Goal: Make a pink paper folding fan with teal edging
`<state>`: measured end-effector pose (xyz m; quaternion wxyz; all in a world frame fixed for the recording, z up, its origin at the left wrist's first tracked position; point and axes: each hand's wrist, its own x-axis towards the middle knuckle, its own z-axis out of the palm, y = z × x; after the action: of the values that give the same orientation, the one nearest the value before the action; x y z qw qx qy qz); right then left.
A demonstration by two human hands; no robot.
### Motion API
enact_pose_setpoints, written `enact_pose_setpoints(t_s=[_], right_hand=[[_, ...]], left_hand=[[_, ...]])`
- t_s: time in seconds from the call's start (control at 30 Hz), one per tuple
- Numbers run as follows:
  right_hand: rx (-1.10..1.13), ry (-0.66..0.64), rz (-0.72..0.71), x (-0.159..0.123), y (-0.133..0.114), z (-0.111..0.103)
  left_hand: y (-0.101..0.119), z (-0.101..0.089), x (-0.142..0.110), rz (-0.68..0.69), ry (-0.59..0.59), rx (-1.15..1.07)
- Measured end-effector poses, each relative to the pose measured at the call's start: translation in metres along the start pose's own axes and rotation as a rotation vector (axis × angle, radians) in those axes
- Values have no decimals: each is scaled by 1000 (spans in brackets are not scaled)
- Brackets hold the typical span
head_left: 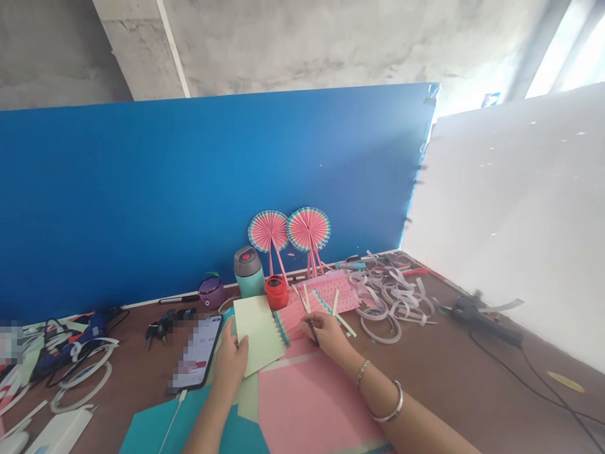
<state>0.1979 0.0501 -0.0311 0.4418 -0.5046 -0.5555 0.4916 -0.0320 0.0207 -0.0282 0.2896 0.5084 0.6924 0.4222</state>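
My left hand [231, 356] grips the left edge of a pale yellow-green sheet of paper [259, 334], its thumb on the front. My right hand [328, 333] pinches a slim dark pen-like tool [312, 329], whose exact kind I cannot make out. Under and beside this hand lies a folded pink paper strip [295, 320] with blue-green edging. Narrow pale paper strips [335, 304] lie just beyond the fingers. A large pink sheet [312, 400] spreads below both hands, over teal paper [241, 432]. Two round pleated pink paper fans [309, 228] lean against the blue partition.
A teal bottle [250, 280], a red jar [276, 292] and a purple container [211, 292] stand at the back. The phone [201, 350] lies left, near keys [163, 325]. Curled white strips [392, 296] pile up right, before a black cabled device [486, 321].
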Motion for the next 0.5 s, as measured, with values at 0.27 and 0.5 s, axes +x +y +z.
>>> enact_pose_setpoints(t_s=[0.27, 0.5], right_hand=[[-31, 8, 28, -1, -3, 0], [-67, -18, 42, 0, 4, 0]], left_hand=[[-3, 3, 2, 69, 71, 246], [-11, 13, 2, 152, 36, 187]])
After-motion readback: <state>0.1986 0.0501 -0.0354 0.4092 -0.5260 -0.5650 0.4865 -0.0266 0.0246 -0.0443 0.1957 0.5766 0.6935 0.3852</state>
